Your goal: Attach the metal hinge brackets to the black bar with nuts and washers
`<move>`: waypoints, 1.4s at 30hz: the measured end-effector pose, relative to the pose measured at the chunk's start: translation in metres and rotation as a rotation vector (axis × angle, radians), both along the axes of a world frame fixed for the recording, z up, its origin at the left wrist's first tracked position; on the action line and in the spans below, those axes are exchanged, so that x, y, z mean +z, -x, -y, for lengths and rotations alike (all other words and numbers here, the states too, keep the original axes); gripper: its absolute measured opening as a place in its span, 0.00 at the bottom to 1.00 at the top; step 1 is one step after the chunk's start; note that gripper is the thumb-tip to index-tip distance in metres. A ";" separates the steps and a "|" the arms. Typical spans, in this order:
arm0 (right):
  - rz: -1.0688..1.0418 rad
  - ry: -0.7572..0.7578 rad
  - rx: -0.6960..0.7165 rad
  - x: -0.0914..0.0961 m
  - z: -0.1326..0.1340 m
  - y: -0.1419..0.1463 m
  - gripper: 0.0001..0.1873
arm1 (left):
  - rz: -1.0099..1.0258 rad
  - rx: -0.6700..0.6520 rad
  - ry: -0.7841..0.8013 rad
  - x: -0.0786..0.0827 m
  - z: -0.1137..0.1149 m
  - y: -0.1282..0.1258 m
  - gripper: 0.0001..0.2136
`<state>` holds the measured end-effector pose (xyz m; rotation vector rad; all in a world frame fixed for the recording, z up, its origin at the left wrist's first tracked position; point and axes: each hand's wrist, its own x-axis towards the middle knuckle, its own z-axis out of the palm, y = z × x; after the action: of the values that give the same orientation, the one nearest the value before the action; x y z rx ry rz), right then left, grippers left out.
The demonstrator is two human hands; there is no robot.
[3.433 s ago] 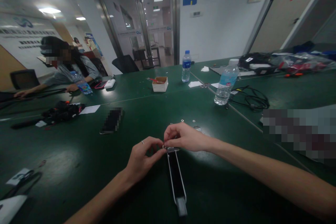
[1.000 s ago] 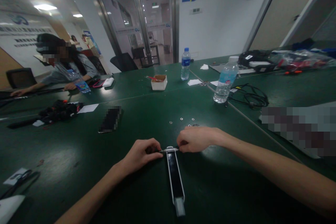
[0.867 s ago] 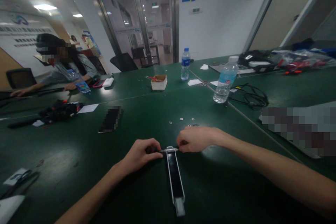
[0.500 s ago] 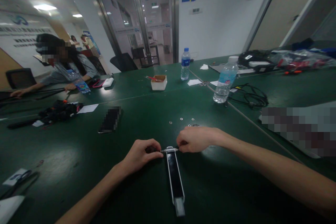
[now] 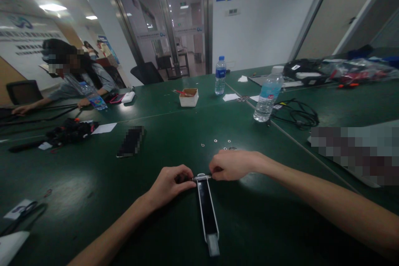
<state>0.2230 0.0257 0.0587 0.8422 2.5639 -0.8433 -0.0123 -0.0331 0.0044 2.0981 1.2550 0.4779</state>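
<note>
A long, narrow frame with pale metal edges lies on the green table in front of me, its inside dark and a whitish block at its near end. Across its far end runs a thin metal bolt. The thumb and index finger of my left hand pinch the bolt's left end. Closed at the right end, my right hand hides what its fingertips grip there. Several small washers lie just beyond my right hand.
A small open box and a blue-capped bottle stand farther back. Right of centre are a white-capped bottle, a coiled cable and a laptop. A phone lies left. Another person sits at the far left.
My left hand has shifted slightly right, closer to the frame, so less of the bolt shows on that side. My right hand and the frame stay almost in place.
</note>
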 end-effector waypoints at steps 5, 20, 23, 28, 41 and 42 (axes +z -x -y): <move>-0.011 0.005 0.012 -0.002 -0.002 0.000 0.14 | -0.020 0.013 0.020 0.001 -0.001 -0.001 0.08; 0.000 0.027 0.007 0.000 -0.002 0.000 0.13 | -0.022 -0.011 0.021 0.002 0.000 -0.001 0.08; 0.007 0.032 0.002 -0.001 -0.002 0.000 0.13 | -0.024 -0.017 0.026 0.004 0.000 -0.001 0.08; 0.007 0.032 0.005 0.000 -0.003 0.000 0.13 | -0.019 -0.022 0.019 0.004 0.000 -0.001 0.08; -0.001 0.036 0.013 -0.003 -0.003 -0.001 0.14 | -0.009 -0.027 0.006 0.003 0.001 0.000 0.07; -0.003 0.033 0.015 -0.004 -0.004 -0.001 0.14 | -0.009 -0.026 0.001 0.002 0.001 0.000 0.07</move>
<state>0.2237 0.0293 0.0549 0.8115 2.5481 -0.8801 -0.0121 -0.0339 0.0068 2.1154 1.2311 0.4557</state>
